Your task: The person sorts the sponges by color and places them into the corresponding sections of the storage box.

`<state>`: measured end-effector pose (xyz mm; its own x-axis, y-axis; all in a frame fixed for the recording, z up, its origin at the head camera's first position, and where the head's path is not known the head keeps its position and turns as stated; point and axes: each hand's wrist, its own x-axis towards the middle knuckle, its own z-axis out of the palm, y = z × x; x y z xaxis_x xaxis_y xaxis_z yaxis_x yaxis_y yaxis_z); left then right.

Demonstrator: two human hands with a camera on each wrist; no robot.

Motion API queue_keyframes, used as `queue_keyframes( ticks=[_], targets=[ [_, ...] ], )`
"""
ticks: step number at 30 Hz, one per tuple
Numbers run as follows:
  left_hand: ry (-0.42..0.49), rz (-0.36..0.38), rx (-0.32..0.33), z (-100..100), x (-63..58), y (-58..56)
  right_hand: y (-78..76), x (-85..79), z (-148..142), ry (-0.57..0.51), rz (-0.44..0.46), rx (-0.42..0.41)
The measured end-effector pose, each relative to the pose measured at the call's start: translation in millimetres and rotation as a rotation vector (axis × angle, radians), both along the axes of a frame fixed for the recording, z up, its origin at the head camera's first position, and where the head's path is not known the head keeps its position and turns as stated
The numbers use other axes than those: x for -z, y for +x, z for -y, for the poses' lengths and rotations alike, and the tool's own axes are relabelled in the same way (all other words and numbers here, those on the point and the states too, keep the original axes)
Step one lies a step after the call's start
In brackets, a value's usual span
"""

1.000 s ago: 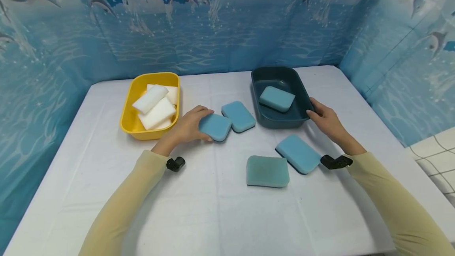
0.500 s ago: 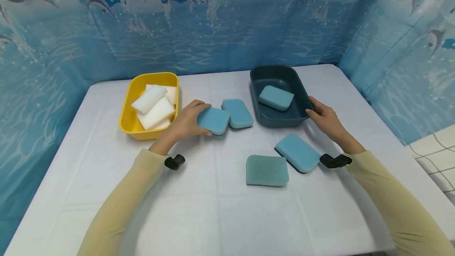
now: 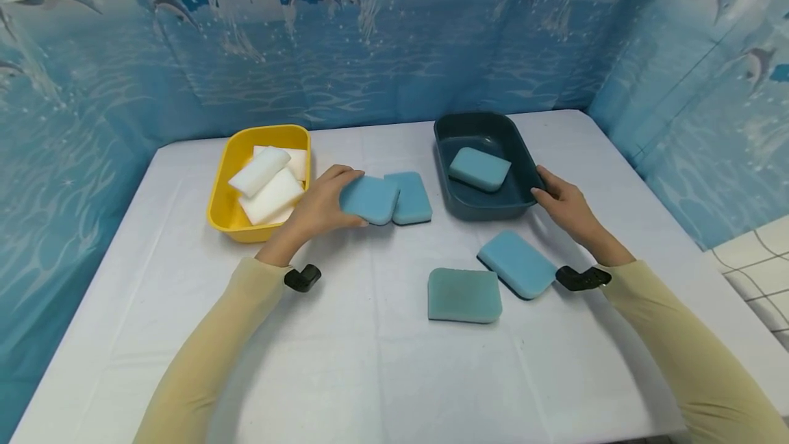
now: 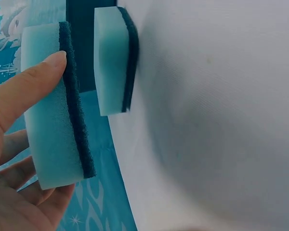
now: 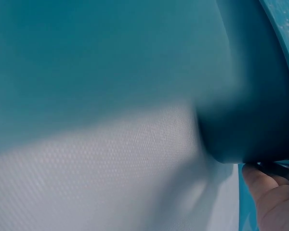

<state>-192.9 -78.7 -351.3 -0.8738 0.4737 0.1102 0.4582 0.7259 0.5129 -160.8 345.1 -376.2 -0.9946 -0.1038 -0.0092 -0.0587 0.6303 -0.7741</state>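
Blue sponge (image 3: 368,199) is held by its edges between the thumb and fingers of the left hand (image 3: 323,207), left of centre in the tabletop's (image 3: 129,307) far half. The step in hand looks like lifting this sponge while the dark container is steadied; any move rightward would call for height, first over the neighbouring sponge, then over that container's left wall.

Left to right: near the tabletop's far left corner, a yellow container (image 3: 240,233) holds a heap of white blocks (image 3: 271,196), at least three, some partly hidden. Then come the left hand and its sponge, which overlaps a second sponge (image 3: 413,199) in the head view; whether they touch, I cannot tell. Closer to the near edge lies a greenish sponge (image 3: 465,297). By the far edge, the dark container (image 3: 483,212) holds one sponge (image 3: 479,168), with bare floor around it, so there seems to be room for more. An angled sponge (image 3: 518,264) lies on its near side. The right hand's (image 3: 570,214) fingers grip the container's near right corner.
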Motion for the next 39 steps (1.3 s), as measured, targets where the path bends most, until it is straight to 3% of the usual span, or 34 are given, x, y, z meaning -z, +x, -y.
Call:
queue_keyframes(
  ticks=[7, 17, 27, 39],
  targets=[
    [0.012, -0.009, 0.029, -15, -7.4, -6.0, -0.2, 0.7, -1, 0.0, 0.001, 0.002],
    [0.023, 0.036, 0.051, -32, -4.6, -10.6, 5.0, 8.5, 1, 0.003, -0.009, -0.005],
    [0.071, 0.004, 0.076, -51, -17.3, -15.8, 1.3, 4.7, -1, 0.014, -0.03, 0.001],
    [0.072, 0.0, 0.088, -65, -21.1, -19.9, 4.4, 1.9, 1, 0.008, -0.038, 0.011]
  ],
)
